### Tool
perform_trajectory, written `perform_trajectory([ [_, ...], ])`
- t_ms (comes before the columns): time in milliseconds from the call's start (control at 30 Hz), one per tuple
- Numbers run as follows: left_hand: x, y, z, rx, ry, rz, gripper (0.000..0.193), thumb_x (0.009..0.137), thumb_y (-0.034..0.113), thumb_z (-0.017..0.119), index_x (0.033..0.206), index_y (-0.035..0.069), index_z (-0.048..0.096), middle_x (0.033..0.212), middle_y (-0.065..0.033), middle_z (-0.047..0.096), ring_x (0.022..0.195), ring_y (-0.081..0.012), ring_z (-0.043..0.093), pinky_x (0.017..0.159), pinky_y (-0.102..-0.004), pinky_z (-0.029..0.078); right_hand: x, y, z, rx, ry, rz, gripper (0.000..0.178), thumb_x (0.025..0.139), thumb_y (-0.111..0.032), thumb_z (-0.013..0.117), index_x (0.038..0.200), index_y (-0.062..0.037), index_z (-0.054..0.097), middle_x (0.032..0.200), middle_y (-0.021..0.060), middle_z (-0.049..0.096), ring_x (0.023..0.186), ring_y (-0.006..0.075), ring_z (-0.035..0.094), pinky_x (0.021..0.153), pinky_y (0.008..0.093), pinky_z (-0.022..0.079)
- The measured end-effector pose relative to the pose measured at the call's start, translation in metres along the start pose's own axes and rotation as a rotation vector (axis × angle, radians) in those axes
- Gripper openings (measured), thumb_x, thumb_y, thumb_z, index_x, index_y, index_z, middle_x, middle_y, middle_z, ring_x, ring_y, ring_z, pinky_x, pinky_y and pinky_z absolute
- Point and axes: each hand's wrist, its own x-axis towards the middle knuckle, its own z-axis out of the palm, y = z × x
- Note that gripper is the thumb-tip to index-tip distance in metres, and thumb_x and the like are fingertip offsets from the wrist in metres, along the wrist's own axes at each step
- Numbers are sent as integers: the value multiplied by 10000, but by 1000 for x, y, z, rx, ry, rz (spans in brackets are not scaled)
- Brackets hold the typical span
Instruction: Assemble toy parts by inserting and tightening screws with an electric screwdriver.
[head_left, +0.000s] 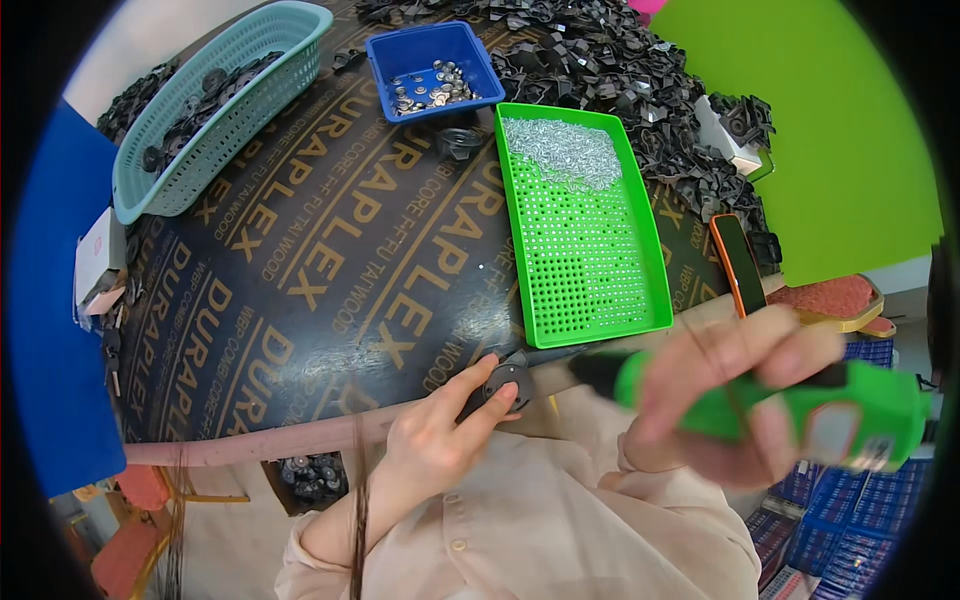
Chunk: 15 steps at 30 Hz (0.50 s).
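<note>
My left hand (pixel 437 438) pinches a round black plastic part (pixel 503 376) at the table's near edge, thumb and forefinger across its disc. In my right hand (pixel 715 395), blurred by motion, is a green and black electric screwdriver (pixel 865 410). The screwdriver lies nearly level, its dark nose pointing left toward the part; a thin bit seems to reach out past the nose, but whether it touches the part I cannot tell. Just beyond both hands lies a bright green perforated tray (pixel 660 285), with small silvery screws (pixel 565 150) heaped at its far end and scattered over its holes.
A blue bin (pixel 395 58) of small round metal pieces stands at the back. A light-blue basket (pixel 225 135) of black parts is at left. Black parts (pixel 610 85) pile up at the far right, beside an orange-edged phone (pixel 738 265). A dark cup-like piece (pixel 459 143) sits below the bin.
</note>
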Motion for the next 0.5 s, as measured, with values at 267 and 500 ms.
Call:
perform_trajectory([
  [267,-4,-3,8,-53,74,-16,302,710,45,736,1009,58,690,1017,-189,647,738,-250,689,573,-293,573,11,31,-33,-337,436,-27,198,823,-29,474,986,81,453,815,241,592,498,260,602,640,363,495],
  [500,0,0,4,-62,54,-20,245,755,55,727,997,51,689,1001,-188,651,753,-233,690,586,-290,578,10,34,-34,-353,399,-9,177,829,-29,495,977,64,462,660,203,581,562,263,618,663,368,493],
])
